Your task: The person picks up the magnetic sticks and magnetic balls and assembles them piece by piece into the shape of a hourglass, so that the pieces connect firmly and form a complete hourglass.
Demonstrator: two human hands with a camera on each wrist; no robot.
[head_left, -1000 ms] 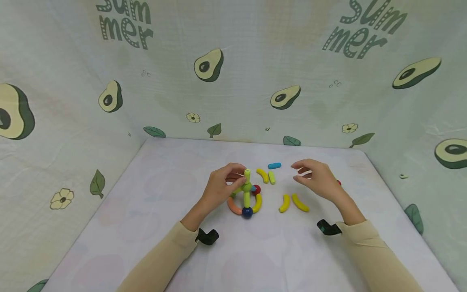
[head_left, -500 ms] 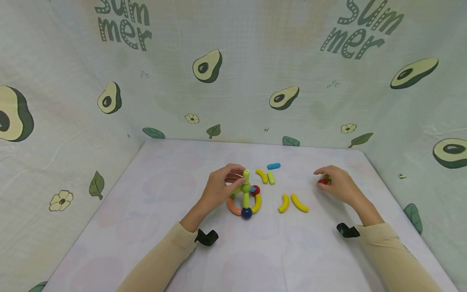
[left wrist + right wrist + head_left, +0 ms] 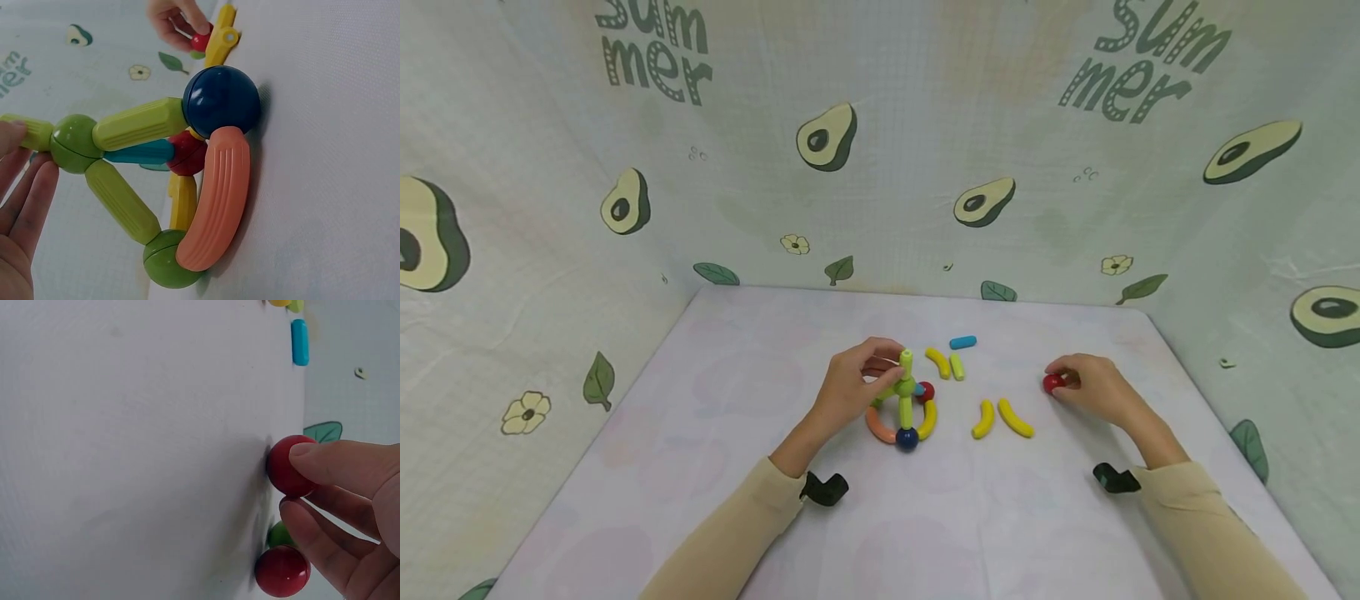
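My left hand (image 3: 859, 377) pinches the upper light-green rod (image 3: 39, 133) of an upright toy frame of rods and balls. Below that rod sits a green ball (image 3: 76, 144), with more green rods and a blue rod (image 3: 140, 152) running down from it. At the base are a dark blue ball (image 3: 222, 100), an orange curved rod (image 3: 219, 200) and a yellow curved rod (image 3: 929, 418). Off to the right, my right hand (image 3: 1093, 388) pinches a red ball (image 3: 289, 467) between thumb and fingers, low at the table surface.
Another red ball (image 3: 282, 571) and a green ball (image 3: 280, 534) lie beside my right hand. Between the hands lie two yellow curved rods (image 3: 1015, 418). Farther back are a third yellow curved rod (image 3: 937, 362), a short green rod (image 3: 957, 367) and a blue rod (image 3: 962, 342).
My right hand has moved right, away from above the middle of the table, and has taken hold of a red ball. The left hand and the frame have stayed in place.
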